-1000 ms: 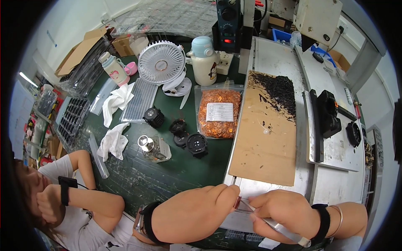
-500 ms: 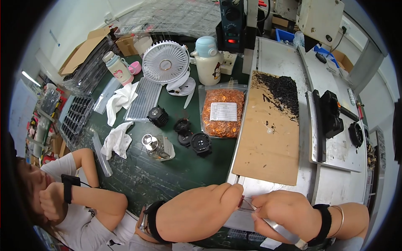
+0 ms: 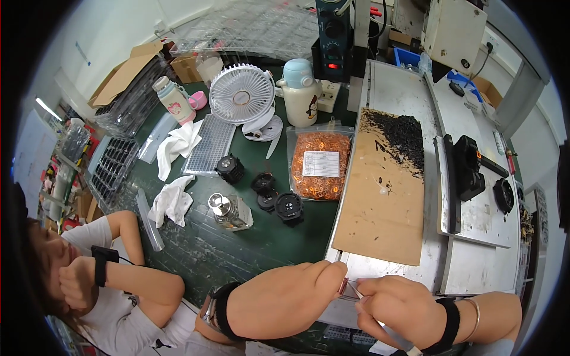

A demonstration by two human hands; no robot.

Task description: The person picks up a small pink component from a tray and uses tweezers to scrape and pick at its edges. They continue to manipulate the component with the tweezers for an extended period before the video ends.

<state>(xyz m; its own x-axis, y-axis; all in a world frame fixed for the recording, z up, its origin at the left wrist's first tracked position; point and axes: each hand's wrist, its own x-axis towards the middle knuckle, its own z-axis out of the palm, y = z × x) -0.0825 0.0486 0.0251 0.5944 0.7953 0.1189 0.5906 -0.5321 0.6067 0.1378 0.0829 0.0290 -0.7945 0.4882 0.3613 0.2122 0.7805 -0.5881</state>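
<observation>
Near the front of the grey metal bench, my left hand (image 3: 297, 296) is closed, pinching a small reddish-brown piece (image 3: 343, 287) at its fingertips. Most of that piece is covered by the fingers, so its kind does not show. My right hand (image 3: 401, 308) is closed around metal tweezers (image 3: 396, 337). Their pointed tip sits right beside the small piece; whether it touches cannot be made out. Just beyond both hands lies a brown cardboard sheet (image 3: 377, 228), with a heap of small black strips (image 3: 401, 139) at its far end.
A zip bag of orange parts (image 3: 320, 160), round black parts (image 3: 289, 207) and a glass bottle with a metal top (image 3: 230, 212) stand on the green table. Farther back are a white fan (image 3: 241, 95) and a drinking bottle (image 3: 300, 98). Another person (image 3: 119, 285) sits at left.
The whole view has shifted slightly, with the table things appearing lower and a little to the right. The tweezers' rear end has swung down and left. Both hands keep their grips.
</observation>
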